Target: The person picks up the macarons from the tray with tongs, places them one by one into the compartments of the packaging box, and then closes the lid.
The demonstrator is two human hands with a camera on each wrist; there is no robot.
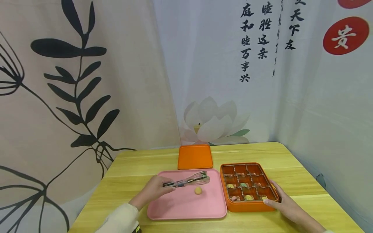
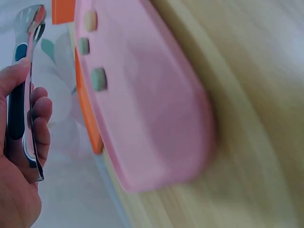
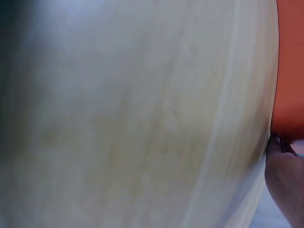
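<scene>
The left hand (image 1: 159, 188) grips silver-and-black metal tongs (image 1: 183, 183) pointing right, a small round tan piece (image 1: 198, 190) below their right end.

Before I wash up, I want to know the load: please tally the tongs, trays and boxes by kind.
Tongs, in the left hand: 1
Pink tray: 1
Orange compartment box: 1
Flat orange tray or lid: 1
Total: 4

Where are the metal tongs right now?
In the head view, the tongs are in the person's left grip, above the pink tray, left of the orange compartment box, tips pointing right.
</scene>
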